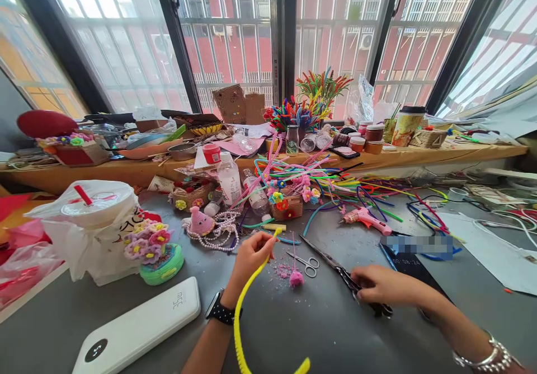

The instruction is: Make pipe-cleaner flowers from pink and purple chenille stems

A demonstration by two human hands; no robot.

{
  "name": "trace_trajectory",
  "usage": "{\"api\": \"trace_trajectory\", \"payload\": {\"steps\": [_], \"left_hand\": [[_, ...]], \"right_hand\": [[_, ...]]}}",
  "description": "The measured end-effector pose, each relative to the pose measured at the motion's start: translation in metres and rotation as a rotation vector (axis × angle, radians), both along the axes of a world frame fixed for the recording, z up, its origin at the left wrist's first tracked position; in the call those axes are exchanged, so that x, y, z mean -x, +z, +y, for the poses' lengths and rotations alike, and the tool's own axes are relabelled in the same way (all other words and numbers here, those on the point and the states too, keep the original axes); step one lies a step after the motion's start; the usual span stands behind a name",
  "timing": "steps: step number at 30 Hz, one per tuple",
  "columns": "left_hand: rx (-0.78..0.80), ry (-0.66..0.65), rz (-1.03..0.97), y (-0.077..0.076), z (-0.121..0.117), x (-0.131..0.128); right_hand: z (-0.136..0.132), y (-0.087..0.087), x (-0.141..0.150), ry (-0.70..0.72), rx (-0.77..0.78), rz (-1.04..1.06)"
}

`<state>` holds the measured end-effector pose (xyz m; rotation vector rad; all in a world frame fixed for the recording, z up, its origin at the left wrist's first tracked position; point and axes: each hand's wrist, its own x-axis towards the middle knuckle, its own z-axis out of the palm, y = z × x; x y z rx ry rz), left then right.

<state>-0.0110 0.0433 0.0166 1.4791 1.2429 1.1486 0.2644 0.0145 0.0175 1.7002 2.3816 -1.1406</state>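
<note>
Pinched between the thumb and fingers of my left hand (251, 253) is a yellow pipe cleaner (238, 321). Its tip pokes out above the fingers, and the long end curves down toward the bottom of the view. My right hand (380, 284) is closed around the handles of large black scissors (325, 255), whose blades point up and left along the table. Between the hands lies a fuzzy pink ball on a thin stem (296, 278), with pink fluff clippings (283, 270) beside it. Small silver scissors (311, 266) rest just behind the ball.
A white power bank (140, 326) and a bagged drink cup (98, 211) stand on the left. Behind are pearl strings (213, 231), plastic bottles (229, 181) and a heap of pipe cleaners (293, 167). A pink glue gun (364, 218) and a phone (413, 267) lie at right.
</note>
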Motion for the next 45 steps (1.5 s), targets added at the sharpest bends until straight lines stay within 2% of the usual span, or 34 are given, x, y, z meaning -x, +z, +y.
{"api": "trace_trajectory", "payload": {"steps": [4, 6, 9, 13, 17, 21, 38, 45], "left_hand": [[-0.064, 0.142, -0.001, 0.000, -0.001, 0.002], [-0.073, 0.164, -0.006, 0.000, -0.001, 0.003], [-0.094, 0.153, 0.002, 0.000, -0.003, 0.003], [-0.109, 0.098, 0.044, 0.004, -0.005, -0.001], [-0.124, 0.071, 0.057, 0.006, -0.005, -0.001], [-0.151, 0.084, 0.067, 0.006, -0.004, 0.002], [-0.114, -0.132, 0.171, 0.012, -0.011, -0.003], [-0.106, -0.226, 0.159, 0.011, -0.012, -0.004]], "right_hand": [[-0.010, -0.004, -0.015, -0.258, 0.475, 0.583], [-0.019, -0.008, -0.019, -0.360, 0.551, 0.738], [-0.032, -0.018, -0.020, -0.406, 0.537, 0.835], [-0.046, -0.026, -0.013, -0.279, 0.433, 0.900], [-0.057, -0.025, 0.001, -0.226, 0.373, 0.929], [-0.063, -0.022, 0.015, -0.229, 0.430, 0.968], [-0.058, -0.015, 0.044, -0.153, 0.413, 1.063], [-0.055, -0.017, 0.051, -0.169, 0.420, 1.080]]}}
